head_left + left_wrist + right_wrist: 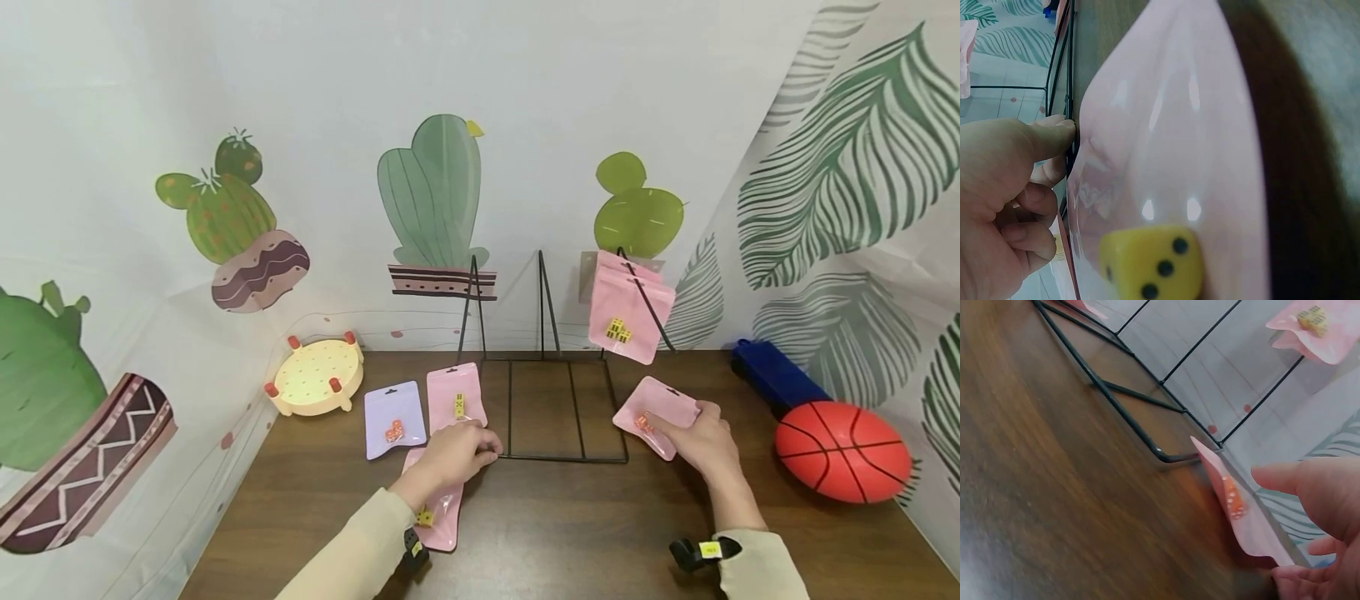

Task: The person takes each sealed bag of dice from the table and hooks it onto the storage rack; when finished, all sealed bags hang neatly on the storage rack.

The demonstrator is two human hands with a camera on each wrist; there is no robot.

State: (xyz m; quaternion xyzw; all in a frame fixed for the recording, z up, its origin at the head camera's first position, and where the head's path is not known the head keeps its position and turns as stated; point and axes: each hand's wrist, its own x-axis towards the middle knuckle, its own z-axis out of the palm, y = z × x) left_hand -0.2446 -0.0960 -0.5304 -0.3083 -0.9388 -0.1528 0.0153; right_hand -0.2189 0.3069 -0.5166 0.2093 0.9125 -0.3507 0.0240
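My left hand (459, 454) pinches the front left corner of a black wire rack (555, 459) between thumb and forefinger. Under its wrist lies a pink pouch (444, 529) with yellow dice, partly covered by the forearm. Just behind the hand is another pink pouch (450, 385) with yellow dice. At the rack's right side, my right hand (705, 442) reaches over a pink pouch (678, 404) with orange dice. In the right wrist view, fingertips touch that pouch's edge while the thumb stays apart from it. Pink pouches (637, 304) with yellow dice hang on the rack's right arm.
To the left lies a lilac pouch (386, 408) with orange dice. Behind it a round cream stand (318, 375) with red-tipped legs leans near the wall. A red ball (843, 454) and a dark blue object (780, 375) sit at the right.
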